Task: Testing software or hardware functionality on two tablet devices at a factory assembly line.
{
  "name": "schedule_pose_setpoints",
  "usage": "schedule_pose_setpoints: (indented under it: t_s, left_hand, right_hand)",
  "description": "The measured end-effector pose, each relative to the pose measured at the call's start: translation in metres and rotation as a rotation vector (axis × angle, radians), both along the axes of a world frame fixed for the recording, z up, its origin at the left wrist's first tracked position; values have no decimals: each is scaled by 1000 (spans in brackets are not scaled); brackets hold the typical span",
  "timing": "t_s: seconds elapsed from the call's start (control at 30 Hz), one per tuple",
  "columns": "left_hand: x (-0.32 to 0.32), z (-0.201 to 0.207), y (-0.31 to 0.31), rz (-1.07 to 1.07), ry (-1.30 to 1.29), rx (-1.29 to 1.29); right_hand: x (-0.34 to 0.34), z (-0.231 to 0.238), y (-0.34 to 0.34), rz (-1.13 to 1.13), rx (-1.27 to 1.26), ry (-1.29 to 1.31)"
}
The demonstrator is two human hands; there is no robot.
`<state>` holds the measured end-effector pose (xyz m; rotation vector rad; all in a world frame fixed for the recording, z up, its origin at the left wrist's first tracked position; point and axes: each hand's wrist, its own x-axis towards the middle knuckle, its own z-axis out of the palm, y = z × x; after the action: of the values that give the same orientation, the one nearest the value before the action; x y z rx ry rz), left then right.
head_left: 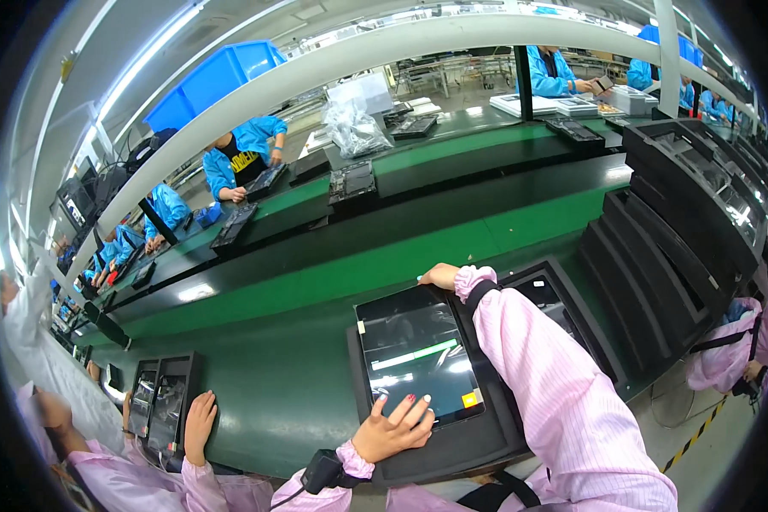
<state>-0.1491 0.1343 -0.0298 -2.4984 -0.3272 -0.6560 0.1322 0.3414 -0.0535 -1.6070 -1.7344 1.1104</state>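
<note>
A glossy black display panel [414, 337], with a yellow square sticker at its near right corner, lies over a black foam tray [452, 452] before me. Ceiling lights reflect in its surface. My left hand [394, 431] rests on the panel's near edge, fingers spread across the glass; its nails are painted. At the far edge my right hand [441, 276] is closed by the panel's far right corner, its fingertips partly hidden. My right forearm reaches over a second black tray [563, 290] and covers part of the dark panel in it.
Stacked black foam trays [648, 256] rise at the right. On the left, a neighbour's hand [199, 427] lies beside another black tray [188, 375]. Across the green bench [264, 367], people in blue work at a conveyor carrying opened devices [352, 182]. A white rail [401, 41] crosses overhead.
</note>
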Motion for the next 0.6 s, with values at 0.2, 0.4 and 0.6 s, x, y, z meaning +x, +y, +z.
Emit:
schedule_pose_setpoints:
  t_s: [0.2, 0.4, 0.6]
  left_hand:
    - [0, 6, 10, -155, 18, 176]
    - [3, 8, 5, 120, 149, 5]
    - [0, 24, 20, 140, 325, -300]
  right_hand:
    - [-1, 4, 3, -138, -26, -77]
    - [5, -5, 15, -101, -73, -108]
    - [-3, -14, 17, -9, 132, -193]
